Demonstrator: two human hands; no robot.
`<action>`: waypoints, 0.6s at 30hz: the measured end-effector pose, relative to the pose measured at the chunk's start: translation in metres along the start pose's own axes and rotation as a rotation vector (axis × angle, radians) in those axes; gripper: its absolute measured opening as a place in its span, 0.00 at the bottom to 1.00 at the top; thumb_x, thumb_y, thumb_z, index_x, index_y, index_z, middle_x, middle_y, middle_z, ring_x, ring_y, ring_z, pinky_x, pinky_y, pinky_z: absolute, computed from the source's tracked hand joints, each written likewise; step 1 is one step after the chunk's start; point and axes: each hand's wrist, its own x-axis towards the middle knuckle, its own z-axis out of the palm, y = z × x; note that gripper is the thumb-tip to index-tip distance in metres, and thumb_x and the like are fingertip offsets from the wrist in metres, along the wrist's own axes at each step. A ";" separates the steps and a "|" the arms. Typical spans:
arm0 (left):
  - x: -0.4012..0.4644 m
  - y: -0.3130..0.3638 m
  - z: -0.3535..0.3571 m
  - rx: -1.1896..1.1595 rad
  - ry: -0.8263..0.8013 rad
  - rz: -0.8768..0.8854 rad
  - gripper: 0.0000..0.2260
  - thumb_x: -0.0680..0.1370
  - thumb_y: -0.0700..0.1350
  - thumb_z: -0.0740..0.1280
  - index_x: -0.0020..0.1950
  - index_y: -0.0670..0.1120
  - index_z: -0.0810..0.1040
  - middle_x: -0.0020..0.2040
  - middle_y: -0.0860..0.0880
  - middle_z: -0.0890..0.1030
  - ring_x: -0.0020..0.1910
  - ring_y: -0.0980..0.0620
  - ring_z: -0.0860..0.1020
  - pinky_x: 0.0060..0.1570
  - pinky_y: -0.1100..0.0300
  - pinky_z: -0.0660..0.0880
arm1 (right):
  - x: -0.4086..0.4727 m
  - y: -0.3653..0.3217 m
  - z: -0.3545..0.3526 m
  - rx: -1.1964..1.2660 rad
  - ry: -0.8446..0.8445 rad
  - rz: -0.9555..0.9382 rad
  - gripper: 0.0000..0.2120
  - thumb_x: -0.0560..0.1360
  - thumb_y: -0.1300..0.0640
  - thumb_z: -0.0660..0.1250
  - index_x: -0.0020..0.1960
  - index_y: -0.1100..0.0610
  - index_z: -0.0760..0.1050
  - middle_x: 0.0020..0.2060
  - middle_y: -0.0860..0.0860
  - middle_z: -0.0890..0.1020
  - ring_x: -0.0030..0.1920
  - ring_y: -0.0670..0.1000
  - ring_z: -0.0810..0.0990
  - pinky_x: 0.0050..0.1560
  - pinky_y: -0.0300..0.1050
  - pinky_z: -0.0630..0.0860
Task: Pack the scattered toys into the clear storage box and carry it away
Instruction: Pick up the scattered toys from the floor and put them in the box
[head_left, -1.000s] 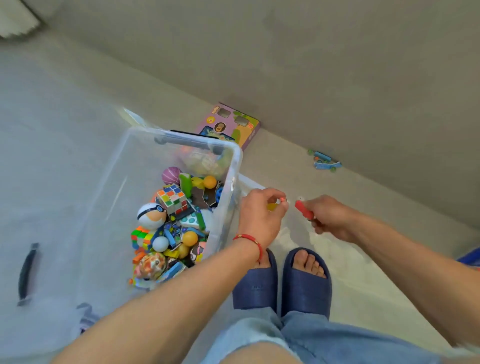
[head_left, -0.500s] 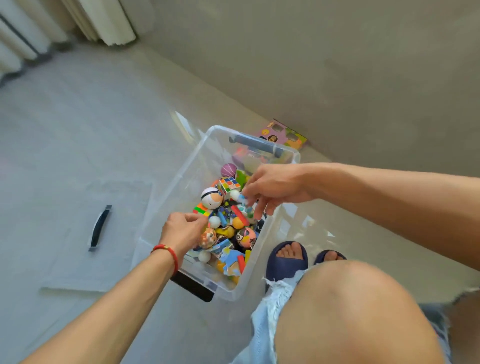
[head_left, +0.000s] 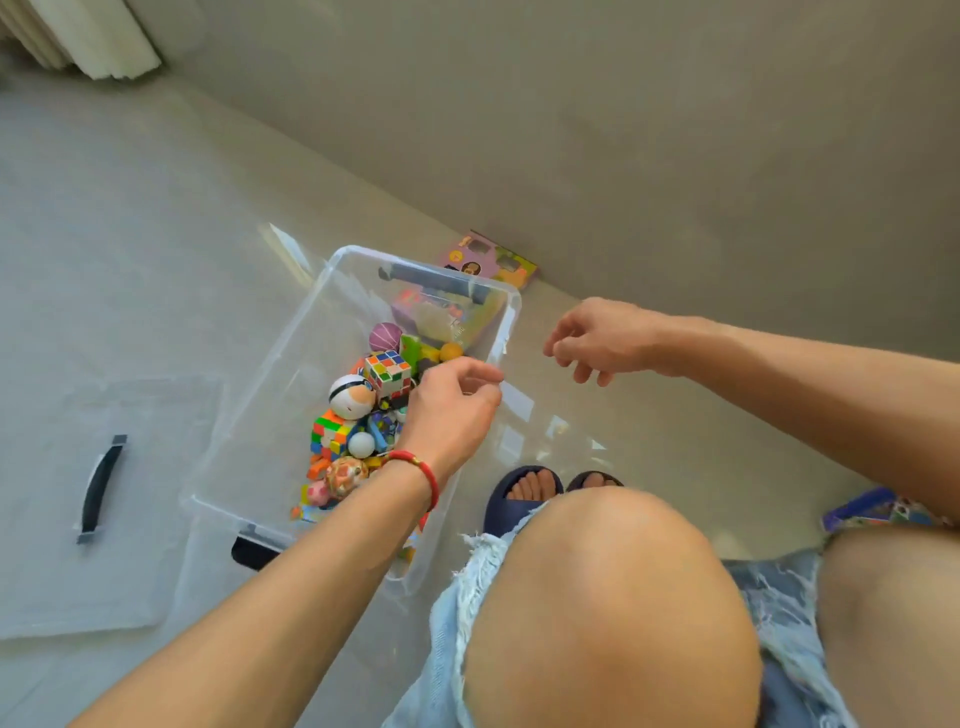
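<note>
Box (head_left: 291, 364), clear plastic, stands on the floor (head_left: 130, 249) by our left knee, part filled with toys (head_left: 358, 415). Our left hand (head_left: 452, 410) hangs over its right rim, fingers curled; whether they pinch anything we cannot tell. Our right hand (head_left: 597, 338), beside the box, hangs loosely curled and empty. We judge the box stiff, smooth and moderately light; the dark end handles (head_left: 436, 283) offer the firmest hold.
</note>
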 end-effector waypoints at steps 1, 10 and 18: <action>0.006 0.010 0.016 0.005 -0.033 0.021 0.12 0.67 0.48 0.63 0.47 0.55 0.83 0.46 0.54 0.84 0.48 0.53 0.82 0.51 0.48 0.81 | 0.002 0.012 -0.005 -0.060 0.019 0.019 0.12 0.78 0.57 0.59 0.56 0.53 0.80 0.46 0.52 0.85 0.42 0.53 0.86 0.42 0.47 0.83; 0.104 0.022 0.147 0.270 -0.229 0.126 0.12 0.75 0.45 0.67 0.58 0.51 0.80 0.54 0.52 0.80 0.53 0.52 0.78 0.53 0.59 0.75 | 0.055 0.206 0.022 -0.065 0.252 0.404 0.14 0.79 0.56 0.61 0.60 0.60 0.78 0.59 0.58 0.81 0.60 0.61 0.78 0.59 0.48 0.74; 0.241 -0.031 0.249 0.495 -0.264 0.187 0.15 0.75 0.40 0.69 0.61 0.48 0.79 0.58 0.46 0.81 0.55 0.48 0.79 0.59 0.58 0.75 | 0.132 0.296 0.072 0.018 0.498 0.405 0.27 0.77 0.53 0.67 0.74 0.54 0.64 0.67 0.58 0.70 0.65 0.60 0.71 0.63 0.53 0.72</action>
